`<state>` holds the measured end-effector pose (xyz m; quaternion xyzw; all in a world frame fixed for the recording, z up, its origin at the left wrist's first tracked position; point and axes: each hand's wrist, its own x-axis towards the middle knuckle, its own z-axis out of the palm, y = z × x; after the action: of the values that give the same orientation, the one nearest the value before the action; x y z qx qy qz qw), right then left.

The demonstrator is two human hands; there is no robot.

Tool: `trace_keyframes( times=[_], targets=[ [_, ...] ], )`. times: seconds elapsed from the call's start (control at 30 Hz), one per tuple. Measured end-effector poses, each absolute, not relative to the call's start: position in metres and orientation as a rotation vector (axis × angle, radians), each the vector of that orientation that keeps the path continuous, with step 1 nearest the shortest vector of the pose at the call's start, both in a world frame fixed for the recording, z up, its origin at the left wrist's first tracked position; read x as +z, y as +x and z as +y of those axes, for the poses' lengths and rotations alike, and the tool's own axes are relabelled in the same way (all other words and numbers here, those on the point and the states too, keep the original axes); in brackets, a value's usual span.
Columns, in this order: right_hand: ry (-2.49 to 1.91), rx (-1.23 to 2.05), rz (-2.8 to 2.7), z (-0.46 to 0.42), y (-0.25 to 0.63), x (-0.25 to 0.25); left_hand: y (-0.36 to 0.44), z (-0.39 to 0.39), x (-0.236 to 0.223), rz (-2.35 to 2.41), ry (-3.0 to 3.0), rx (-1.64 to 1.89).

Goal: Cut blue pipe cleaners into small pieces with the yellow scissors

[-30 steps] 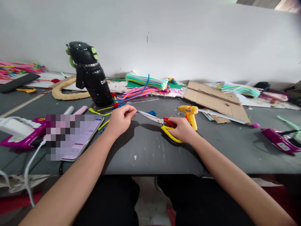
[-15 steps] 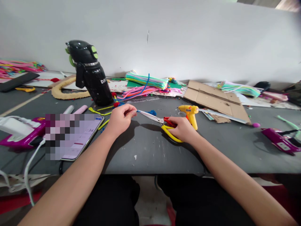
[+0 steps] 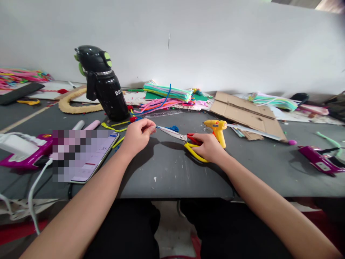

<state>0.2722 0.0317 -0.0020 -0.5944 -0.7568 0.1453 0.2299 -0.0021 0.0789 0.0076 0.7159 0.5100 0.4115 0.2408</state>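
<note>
My right hand [image 3: 208, 147] is wrapped round the red and yellow handles of a pair of scissors [image 3: 174, 134], whose blades look closed and point left. At the blade tips, my left hand [image 3: 140, 135] pinches a small end of blue pipe cleaner [image 3: 157, 126]; most of it is hidden by the fingers. Behind the blades lies a blue fuzzy piece [image 3: 174, 128]. Yellow-green pipe cleaner pieces [image 3: 118, 142] rest on the table just left of my left hand.
A black bottle [image 3: 109, 93] stands at the back left, with a phone [image 3: 94, 158] in front. To the right are a yellow glue gun [image 3: 218, 131], cardboard [image 3: 242, 111] and a purple device [image 3: 320, 160]. Pipe cleaner bundles [image 3: 168, 92] lie along the wall on the grey table [image 3: 167, 180].
Both hands and the scissors stay in nearly the same place. The phone's clock digits have advanced, and the whole view has shifted very slightly.
</note>
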Motion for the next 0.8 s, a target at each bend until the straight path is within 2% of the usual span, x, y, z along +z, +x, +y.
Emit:
trace_keyframes(
  times=[0.8],
  targets=[
    [-1.63,0.332,-2.099,0.0285,0.2726,-0.0025,-0.0017,0.0761,0.0136,1.324,1.908,1.133]
  ],
)
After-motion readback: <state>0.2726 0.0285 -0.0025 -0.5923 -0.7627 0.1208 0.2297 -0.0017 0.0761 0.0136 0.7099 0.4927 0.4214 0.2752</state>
